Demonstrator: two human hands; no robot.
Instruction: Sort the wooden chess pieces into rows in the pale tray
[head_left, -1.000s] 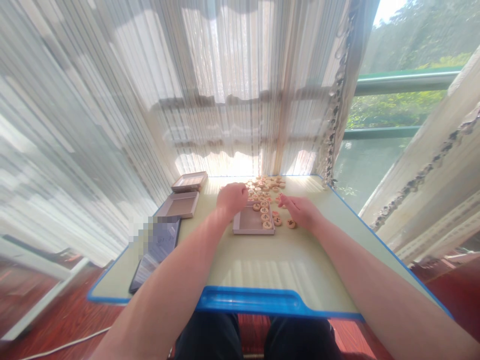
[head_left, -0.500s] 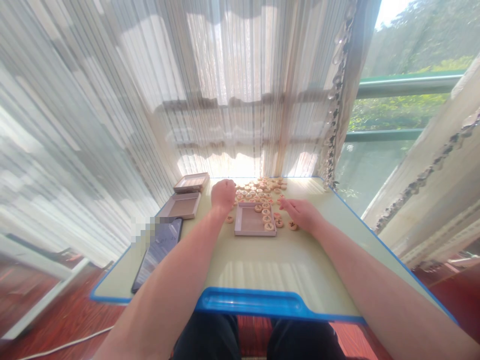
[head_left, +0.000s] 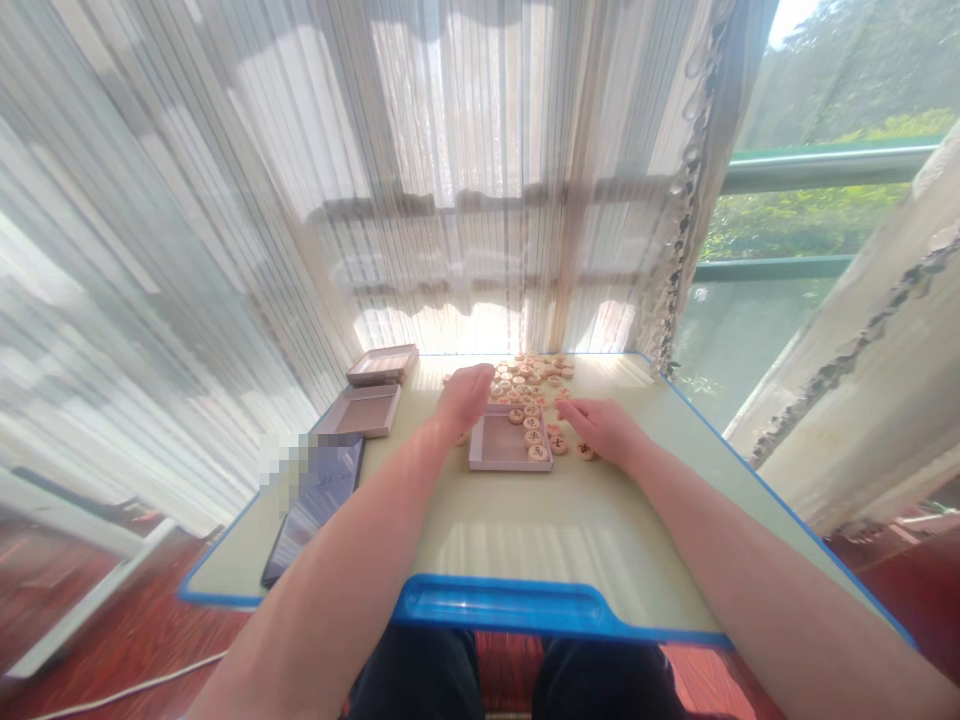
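Note:
A shallow cardboard box tray (head_left: 496, 440) lies on the table, with several round wooden Chinese chess pieces (head_left: 533, 438) along its right side. My left hand (head_left: 466, 395) is over the tray's far left corner, beside the heap of pieces. Its fingers are bent together, and anything within them is hidden. To the right of the tray, my right hand (head_left: 600, 428) rests low with thumb and fingers drawn together close to the loose pieces; what they grip, if anything, does not show. A piece with a dark character (head_left: 585, 452) lies just under this hand.
More chess pieces (head_left: 534, 370) are heaped toward the far edge. At the left lie another open box tray (head_left: 367, 411), a further box part (head_left: 382, 362) and a dark phone or tablet (head_left: 319, 510). The table (head_left: 510, 525) has a blue rim; a curtain (head_left: 480, 250) hangs behind.
My left hand has moved right, toward the tray's far edge and the heap. My right hand has barely shifted. The tray and the pieces in it look the same.

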